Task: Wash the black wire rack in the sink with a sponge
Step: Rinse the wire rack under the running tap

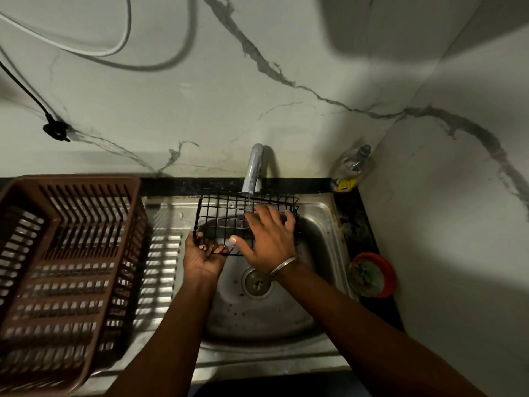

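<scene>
The black wire rack is held over the sink. The left hand grips its near-left corner, fingers curled round the wires. The right hand lies flat on the grid, fingers spread; what sits beneath its palm, if anything, is hidden. The tap drips just beyond the right fingertips.

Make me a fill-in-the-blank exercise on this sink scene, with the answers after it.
1. The left hand grips the black wire rack at its near ____ corner.
2. The bracelet sits on the ____ wrist.
3. The dish basket beside the sink is ____ in colour.
Missing words: left; right; brown.
</scene>
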